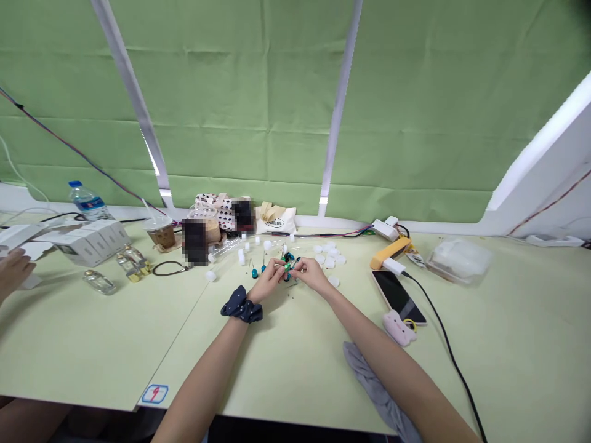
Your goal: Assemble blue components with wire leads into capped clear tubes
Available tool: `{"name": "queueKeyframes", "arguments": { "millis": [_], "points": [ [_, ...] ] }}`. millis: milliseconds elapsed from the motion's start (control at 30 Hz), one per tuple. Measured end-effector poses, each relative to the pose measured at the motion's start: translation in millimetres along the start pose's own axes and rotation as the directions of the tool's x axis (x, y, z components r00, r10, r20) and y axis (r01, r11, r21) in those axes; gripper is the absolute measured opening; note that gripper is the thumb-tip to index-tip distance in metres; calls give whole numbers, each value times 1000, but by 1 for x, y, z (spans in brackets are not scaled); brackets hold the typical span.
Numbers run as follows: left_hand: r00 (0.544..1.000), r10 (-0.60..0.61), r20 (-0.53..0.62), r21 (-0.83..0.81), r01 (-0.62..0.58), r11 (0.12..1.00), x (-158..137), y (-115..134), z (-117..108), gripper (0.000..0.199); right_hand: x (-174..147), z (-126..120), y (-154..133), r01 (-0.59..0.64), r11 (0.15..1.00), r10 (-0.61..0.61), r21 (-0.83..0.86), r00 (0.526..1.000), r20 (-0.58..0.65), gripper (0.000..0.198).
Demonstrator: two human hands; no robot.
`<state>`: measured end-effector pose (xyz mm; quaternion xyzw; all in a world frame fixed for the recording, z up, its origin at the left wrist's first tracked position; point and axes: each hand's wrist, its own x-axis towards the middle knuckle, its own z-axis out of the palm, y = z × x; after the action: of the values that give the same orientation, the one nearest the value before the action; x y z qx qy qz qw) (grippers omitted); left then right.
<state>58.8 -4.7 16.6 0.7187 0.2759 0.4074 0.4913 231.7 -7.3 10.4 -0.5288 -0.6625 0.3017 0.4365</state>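
My left hand [268,282], with a dark polka-dot scrunchie [242,306] at the wrist, is closed on a small bright green piece [287,267]. Close on its right, my right hand [314,275] has its fingers pinched at the same spot; what they grip is too small to make out. Just behind and beside the fingers lie several dark and teal pieces. A teal piece with a thin stem [254,273] stands left of my left hand. White round caps [330,262] are scattered behind my right hand.
Clear tubes with white ends lie behind my left hand. At right are a phone [399,297], a pink case [399,328], a yellow-orange block [389,253] and a black cable. Further left stand glass bottles [99,282], white boxes [92,242], a drink cup [160,232] and another person's hand [15,271].
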Motion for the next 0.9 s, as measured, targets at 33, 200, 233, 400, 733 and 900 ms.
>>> {"name": "queueKeyframes", "arguments": {
  "millis": [33,200,233,400,733,900],
  "points": [
    [1000,-6,3,-6,6,1000,0,0,0,29,0,1,1,-5,1000,5,25,1000,4,20],
    [1000,-18,24,-3,18,1000,0,1,0,28,0,2,1,-32,990,25,140,998,52,26],
    [999,-19,29,-2,19,1000,0,1,0,28,0,2,0,-44,986,33,159,997,70,26],
    [999,-23,31,4,23,1000,0,1,-1,28,-1,-1,-8,-102,964,63,245,985,163,21],
    [998,-46,52,27,45,999,0,-6,-4,31,1,-6,1,-40,988,23,146,993,114,19],
    [997,-69,39,32,68,997,-1,-8,-3,32,1,-3,2,-41,998,40,55,999,15,19]
  ]
}}
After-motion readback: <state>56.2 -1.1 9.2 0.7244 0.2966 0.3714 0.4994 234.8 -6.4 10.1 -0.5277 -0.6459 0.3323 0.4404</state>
